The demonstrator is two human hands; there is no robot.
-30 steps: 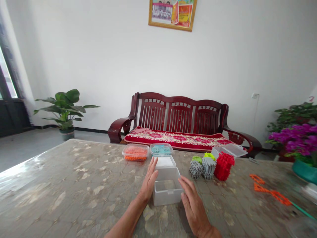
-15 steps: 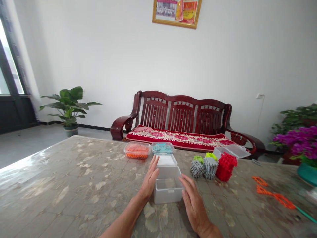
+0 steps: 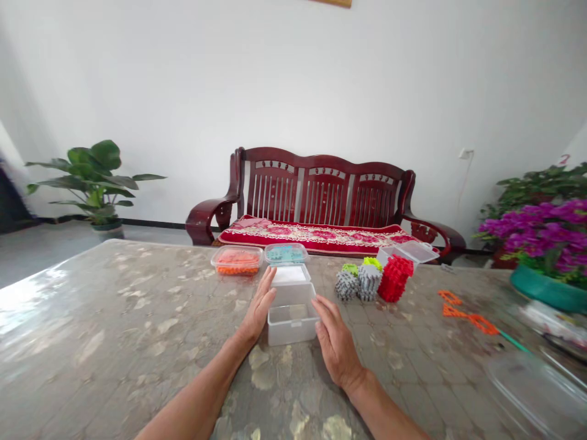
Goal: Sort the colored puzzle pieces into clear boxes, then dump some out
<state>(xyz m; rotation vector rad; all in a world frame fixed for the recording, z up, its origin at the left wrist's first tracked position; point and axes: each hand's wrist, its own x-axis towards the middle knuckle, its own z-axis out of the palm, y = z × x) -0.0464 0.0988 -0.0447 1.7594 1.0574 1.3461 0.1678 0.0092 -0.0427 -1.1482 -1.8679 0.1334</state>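
Observation:
A clear plastic box (image 3: 292, 333) with its hinged lid (image 3: 290, 275) raised stands upright on the table in front of me, and nothing shows inside it. My left hand (image 3: 259, 308) is along the box's left side, fingers stretched out and reaching up toward the lid. At the other side, my right hand (image 3: 337, 342) rests its extended fingertips against the box's right rim and wall. Neither hand has its fingers wrapped around anything.
Behind the box sit a tub of orange pieces (image 3: 237, 261) and a tub of blue pieces (image 3: 287, 253). To the right are grey stacks (image 3: 369, 283), a red stack (image 3: 395, 278), an open clear box (image 3: 415, 252), orange linked pieces (image 3: 481, 324) and a flower pot (image 3: 548, 288).
The view has tipped down and turned slightly right, so everything appears shifted up and left. Both hands keep their places beside the box.

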